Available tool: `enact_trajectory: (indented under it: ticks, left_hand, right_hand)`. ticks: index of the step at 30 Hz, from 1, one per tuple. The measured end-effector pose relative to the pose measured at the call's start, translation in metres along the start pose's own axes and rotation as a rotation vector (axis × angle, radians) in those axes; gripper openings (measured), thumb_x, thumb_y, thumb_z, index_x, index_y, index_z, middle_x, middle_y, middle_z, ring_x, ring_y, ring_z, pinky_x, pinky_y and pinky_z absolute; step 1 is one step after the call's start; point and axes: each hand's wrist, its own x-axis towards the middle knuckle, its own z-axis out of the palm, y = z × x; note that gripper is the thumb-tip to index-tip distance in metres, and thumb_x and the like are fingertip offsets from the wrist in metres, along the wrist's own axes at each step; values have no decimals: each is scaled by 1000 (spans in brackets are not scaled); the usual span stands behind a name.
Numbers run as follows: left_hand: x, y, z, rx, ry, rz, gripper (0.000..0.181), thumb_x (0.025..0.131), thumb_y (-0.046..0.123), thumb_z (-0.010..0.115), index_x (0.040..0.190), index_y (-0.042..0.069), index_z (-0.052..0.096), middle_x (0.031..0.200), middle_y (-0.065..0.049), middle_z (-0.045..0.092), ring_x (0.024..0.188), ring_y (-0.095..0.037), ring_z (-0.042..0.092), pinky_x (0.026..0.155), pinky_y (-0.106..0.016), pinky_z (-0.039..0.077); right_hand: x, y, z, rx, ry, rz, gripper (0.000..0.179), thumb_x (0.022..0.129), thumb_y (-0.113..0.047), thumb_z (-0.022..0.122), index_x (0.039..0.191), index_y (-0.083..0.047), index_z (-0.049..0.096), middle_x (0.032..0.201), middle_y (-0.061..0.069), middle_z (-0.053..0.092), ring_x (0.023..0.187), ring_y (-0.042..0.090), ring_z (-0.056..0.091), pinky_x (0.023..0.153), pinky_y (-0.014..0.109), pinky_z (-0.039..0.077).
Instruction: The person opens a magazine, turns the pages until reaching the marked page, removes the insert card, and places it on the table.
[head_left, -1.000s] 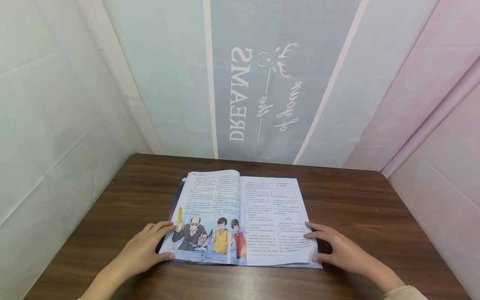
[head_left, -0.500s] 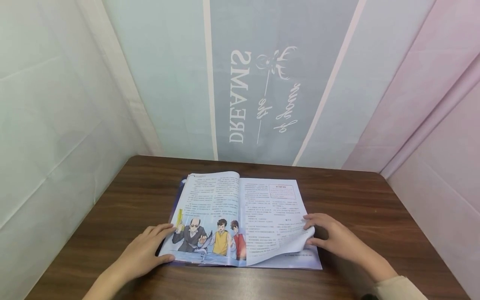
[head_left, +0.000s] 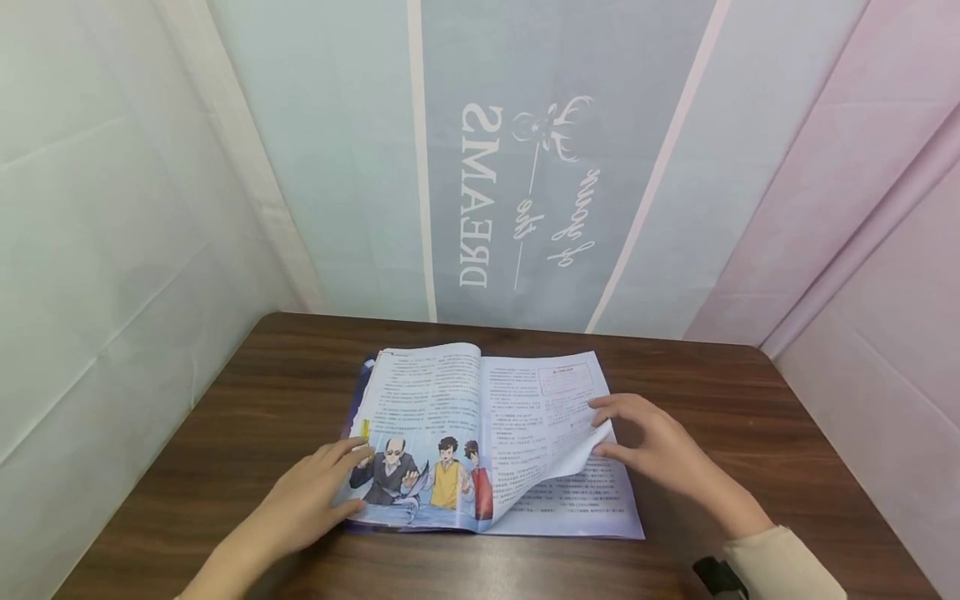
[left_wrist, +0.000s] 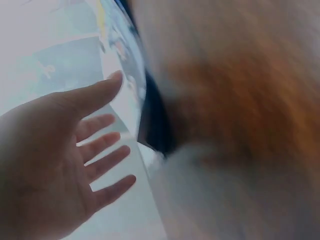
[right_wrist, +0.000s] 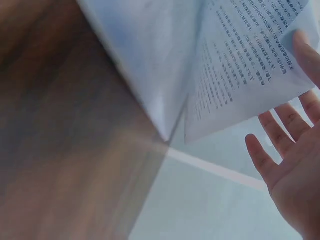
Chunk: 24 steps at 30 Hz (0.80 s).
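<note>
An open magazine (head_left: 525, 400) lies on the wooden table, text on its right side and a cartoon of three figures low on its left side. My right hand (head_left: 652, 437) pinches the lower right corner of a page (right_wrist: 250, 55) between thumb and fingers, and that page curls up and leftward over the printed sheet beneath. On the other side, my left hand (head_left: 318, 492) rests at the magazine's left edge, fingertips and thumb over the margin of the picture. The left wrist view shows this hand (left_wrist: 65, 145) with its fingers extended and spread.
The dark wooden table (head_left: 247, 400) runs out on all sides of the magazine. Behind it hangs a cloth backdrop (head_left: 360, 167) with mirrored lettering, and pale cloth walls (head_left: 112, 250) stand left and right. A black band (head_left: 718, 575) shows by the right sleeve.
My right hand has taken the right page's lower corner and drawn it up and left, baring the sheet below. My left hand has shifted slightly right, further onto the picture.
</note>
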Motion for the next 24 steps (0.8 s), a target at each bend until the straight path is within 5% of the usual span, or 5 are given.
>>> enact_trajectory:
  ticks: [15,24]
  left_hand:
    - [41,93,-23,-186,160,233,43,93,33,70,134,21,59,134,7,61,124,-14,55,102,-41,48]
    - [61,132,-25,-262,370,361,56,86,25,80,136,14,56,135,1,59,122,-15,58,97,-35,52]
  right_hand:
    - [50,-55,-6,-41,-26,-86,41,70,-30,91,102,-23,66,125,-6,65,122,20,55,101,48,46]
    - [70,-81,3,-70,-8,-222,39,74,-35,89,102,-20,66,132,-1,62,131,22,49,105,59,39]
